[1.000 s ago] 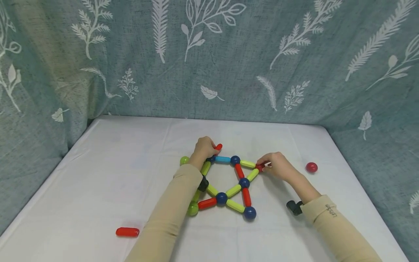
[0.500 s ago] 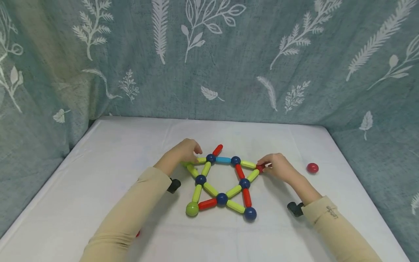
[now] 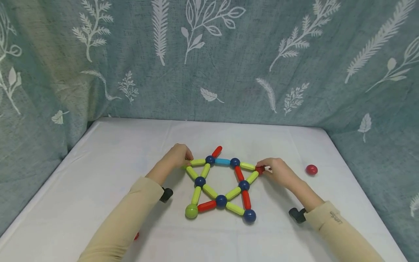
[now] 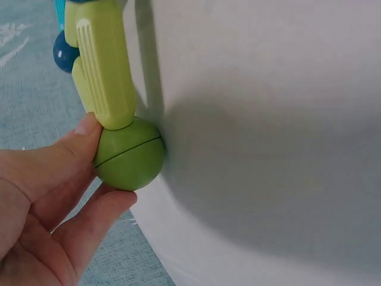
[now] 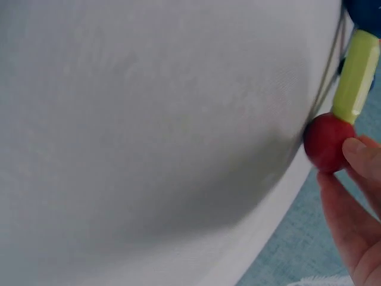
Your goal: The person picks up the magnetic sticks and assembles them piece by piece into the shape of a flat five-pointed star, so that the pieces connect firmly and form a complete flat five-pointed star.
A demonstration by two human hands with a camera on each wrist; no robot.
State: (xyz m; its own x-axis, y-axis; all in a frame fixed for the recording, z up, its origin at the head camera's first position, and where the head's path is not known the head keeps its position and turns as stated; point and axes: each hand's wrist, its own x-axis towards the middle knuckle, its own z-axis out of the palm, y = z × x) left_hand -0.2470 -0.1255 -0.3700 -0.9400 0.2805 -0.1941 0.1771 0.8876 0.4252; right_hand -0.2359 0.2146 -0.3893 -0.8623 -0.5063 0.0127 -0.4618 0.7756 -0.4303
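Observation:
A flat frame of coloured rods and balls lies on the white table between both hands. My left hand point(image 3: 177, 157) pinches the green ball point(image 4: 130, 154) at its far left corner, thumb on one side and fingers on the other. At the right corner, my right hand point(image 3: 277, 171) pinches the red ball point(image 5: 328, 143), where yellow-green rods point(image 5: 357, 74) meet. A red rod point(image 3: 217, 151) sticks out from the blue ball point(image 3: 210, 160) at the back. Another green ball point(image 3: 191, 211) and a blue ball point(image 3: 250, 216) form the near corners.
A loose red ball point(image 3: 311, 169) lies on the table point(image 3: 278, 240) to the right. Part of a red piece point(image 3: 136, 236) shows beside my left sleeve, mostly hidden. A patterned teal curtain point(image 3: 235, 94) hangs behind the table's far edge.
My left hand has let go of the red rod at the back and moved left to grip the far left green ball. My right hand has stayed on the red ball.

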